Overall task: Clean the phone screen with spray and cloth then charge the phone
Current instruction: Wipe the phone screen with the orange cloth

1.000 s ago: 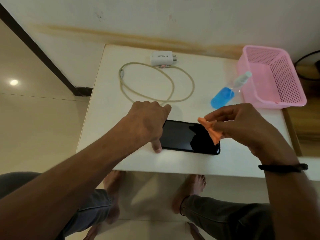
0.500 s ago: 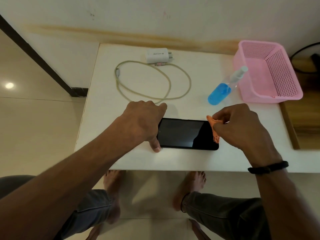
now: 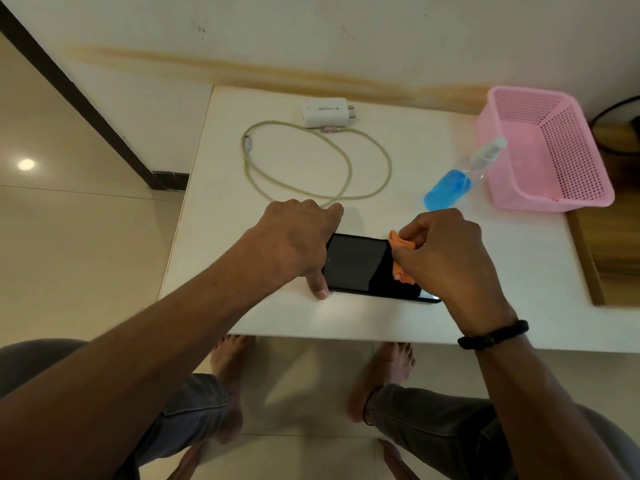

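Phone (image 3: 360, 266): lying flat near the counter's (image 3: 485, 313) front edge. Left hand (image 3: 298, 244) gripping its left end, thumb and fingers clamping the edges. Right hand (image 3: 446, 258) pinching an orange cloth (image 3: 401, 252), pressing it on the screen. Spray bottle (image 3: 457, 178) lying beside a pink basket (image 3: 543, 150) at the right edge; charger (image 3: 323, 112) and cable (image 3: 346, 164) sitting toward the back edge.

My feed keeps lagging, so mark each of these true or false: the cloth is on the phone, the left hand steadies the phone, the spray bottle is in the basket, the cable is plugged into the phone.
1. The right hand holds the cloth against the phone. True.
2. The left hand steadies the phone's end. True.
3. The spray bottle lies in the basket. False: it lies on the table, beside the basket.
4. The cable is plugged into the phone. False: it lies coiled by the charger.
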The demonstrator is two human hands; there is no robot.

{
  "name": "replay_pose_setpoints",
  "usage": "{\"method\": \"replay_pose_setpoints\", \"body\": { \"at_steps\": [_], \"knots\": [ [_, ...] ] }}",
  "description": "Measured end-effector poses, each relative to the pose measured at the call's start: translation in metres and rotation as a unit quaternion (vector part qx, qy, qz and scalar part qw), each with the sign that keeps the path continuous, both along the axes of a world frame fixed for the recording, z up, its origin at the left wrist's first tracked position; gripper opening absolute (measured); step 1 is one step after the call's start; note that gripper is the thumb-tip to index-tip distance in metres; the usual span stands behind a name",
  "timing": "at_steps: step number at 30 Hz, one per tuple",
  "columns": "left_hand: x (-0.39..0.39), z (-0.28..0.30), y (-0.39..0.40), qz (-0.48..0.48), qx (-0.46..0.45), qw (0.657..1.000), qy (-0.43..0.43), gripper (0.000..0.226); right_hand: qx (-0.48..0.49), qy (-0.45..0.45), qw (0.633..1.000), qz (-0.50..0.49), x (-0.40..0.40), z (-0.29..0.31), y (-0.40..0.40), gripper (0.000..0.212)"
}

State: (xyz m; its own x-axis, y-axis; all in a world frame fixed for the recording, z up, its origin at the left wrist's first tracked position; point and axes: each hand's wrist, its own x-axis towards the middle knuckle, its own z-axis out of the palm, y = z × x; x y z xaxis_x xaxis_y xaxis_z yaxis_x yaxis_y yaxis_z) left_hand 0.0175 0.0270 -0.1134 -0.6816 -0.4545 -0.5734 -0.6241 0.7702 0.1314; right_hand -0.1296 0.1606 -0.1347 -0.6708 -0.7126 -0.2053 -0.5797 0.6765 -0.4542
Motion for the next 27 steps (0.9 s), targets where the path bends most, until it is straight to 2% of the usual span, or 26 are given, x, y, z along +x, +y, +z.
{"method": "replay_pose_setpoints", "body": {
  "at_steps": [10, 27],
  "knots": [
    [-0.002, 0.001, -0.002, -0.004, -0.032, 0.999, -0.022, 0.098, -0.032, -0.011, 0.997, 0.068, 0.039, -0.005, -0.025, 0.019],
    [-0.003, -0.003, -0.002, -0.008, -0.034, 0.999, -0.011, 0.096, 0.007, -0.018, 0.979, 0.201, 0.056, -0.003, -0.031, 0.013]
  ]
}}
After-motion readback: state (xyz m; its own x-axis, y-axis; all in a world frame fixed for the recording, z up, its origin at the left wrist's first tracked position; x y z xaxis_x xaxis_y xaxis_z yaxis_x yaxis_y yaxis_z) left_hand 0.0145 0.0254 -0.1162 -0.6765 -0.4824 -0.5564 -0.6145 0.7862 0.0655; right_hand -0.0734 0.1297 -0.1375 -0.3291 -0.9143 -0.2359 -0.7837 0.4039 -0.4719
